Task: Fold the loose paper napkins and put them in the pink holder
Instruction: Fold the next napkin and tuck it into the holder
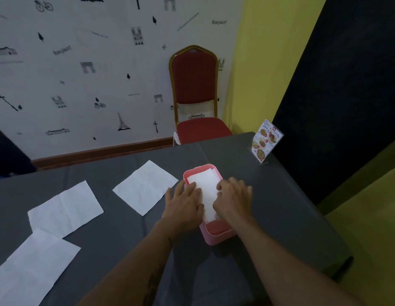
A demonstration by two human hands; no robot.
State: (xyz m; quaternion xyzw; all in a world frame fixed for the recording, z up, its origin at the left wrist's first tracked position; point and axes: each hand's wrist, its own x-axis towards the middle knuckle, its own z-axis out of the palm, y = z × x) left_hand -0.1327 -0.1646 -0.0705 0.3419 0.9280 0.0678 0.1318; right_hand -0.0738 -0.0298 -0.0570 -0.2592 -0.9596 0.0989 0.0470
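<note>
Both hands rest palm-down on the folded napkins [204, 186] inside the pink holder [216, 236]. Left hand [184, 203]: fingers spread flat, pressing the left edge of the stack and overlapping the holder's left wall. Right hand [233, 196]: fingers curled slightly downward onto the right edge of the stack; neither hand grips anything, both simply press.

Folded napkins: white, rectangular, stacked flat, filling the far and middle part of the holder; a second sheet's edge shows at the far right corner. Near end of the holder is bare, its pink floor visible.

Pink holder: an oblong, open-topped plastic box with rounded corners, standing on the dark grey table [280, 217], angled slightly so that its long axis runs away from the viewer.

Loose napkins: three white unfolded sheets, each with visible crease lines, lying flat on the table to the left of the holder. Nearest sheet [145, 187] sits just beside the left hand, turned diamond-wise; middle sheet [65, 209] lies further left; third sheet [28, 270] lies closest to the viewer, its far corner overlapping the middle sheet.

Surroundings: an upright acrylic menu stand [266, 141] at the table's far right corner, well apart from the holder; a red chair [195, 93] with a gold frame beyond the table, against patterned wallpaper [81, 74].
</note>
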